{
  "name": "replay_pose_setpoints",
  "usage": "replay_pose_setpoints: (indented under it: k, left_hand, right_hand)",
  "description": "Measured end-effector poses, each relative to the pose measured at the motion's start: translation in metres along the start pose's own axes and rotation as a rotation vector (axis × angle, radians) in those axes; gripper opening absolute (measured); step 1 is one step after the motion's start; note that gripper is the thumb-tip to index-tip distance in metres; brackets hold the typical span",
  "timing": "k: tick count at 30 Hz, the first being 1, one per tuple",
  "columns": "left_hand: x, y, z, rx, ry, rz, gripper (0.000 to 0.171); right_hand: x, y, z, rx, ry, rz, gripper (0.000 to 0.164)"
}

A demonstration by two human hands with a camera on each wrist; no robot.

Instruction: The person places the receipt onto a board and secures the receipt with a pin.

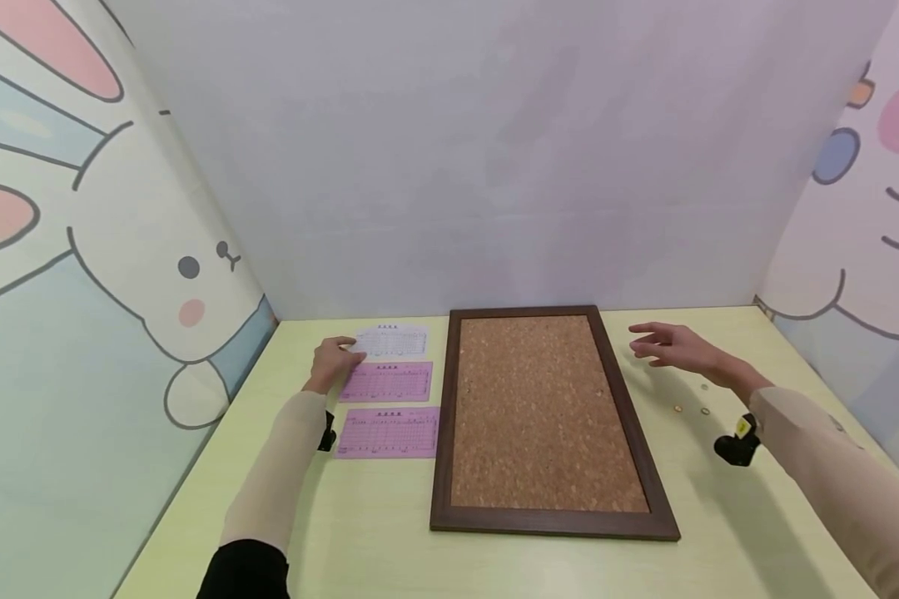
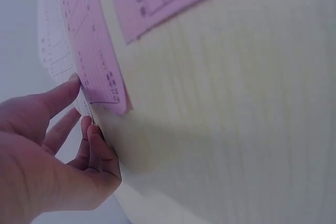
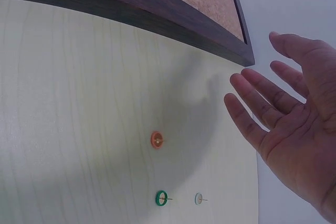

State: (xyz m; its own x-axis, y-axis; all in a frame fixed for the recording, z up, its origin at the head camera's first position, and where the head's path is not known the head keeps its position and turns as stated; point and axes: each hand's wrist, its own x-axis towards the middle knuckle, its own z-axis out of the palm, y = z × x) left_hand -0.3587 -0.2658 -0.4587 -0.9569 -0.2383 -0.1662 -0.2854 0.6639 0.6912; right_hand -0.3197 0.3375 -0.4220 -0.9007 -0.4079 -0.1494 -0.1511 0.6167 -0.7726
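Observation:
My left hand is at the left edge of a white printed form, which lies at the back left of the table. Its thumb and forefinger touch the form with a gap between them, as the left wrist view shows. Below that form lie two pink printed forms, an upper one and a lower one. To their right is a cork board with a dark brown frame. Right of the board, my right hand hovers above the table, fingers spread and holding nothing.
Under the right forearm lie three thumbtacks: an orange one, a green one and a pale one, pins showing. A grey-white wall stands behind the table; cartoon-printed panels flank it.

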Motion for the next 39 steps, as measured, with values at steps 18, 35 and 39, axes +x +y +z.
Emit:
replay_pose_setpoints:
  k: [18,35,39]
  left_hand:
    - [-0.005,0.009,0.008,-0.023,0.106,-0.013,0.054]
    - [0.006,-0.007,-0.008,-0.279,0.072,-0.112,0.041]
    - [0.004,-0.007,-0.013,-0.368,0.071,-0.148,0.04]
  right_hand:
    - [0.0,-0.003,-0.002,-0.014,0.0,0.007,0.059]
    - [-0.003,-0.003,-0.002,0.019,0.007,-0.015,0.059]
    - [-0.002,-0.002,-0.002,0.042,0.005,-0.017,0.058]
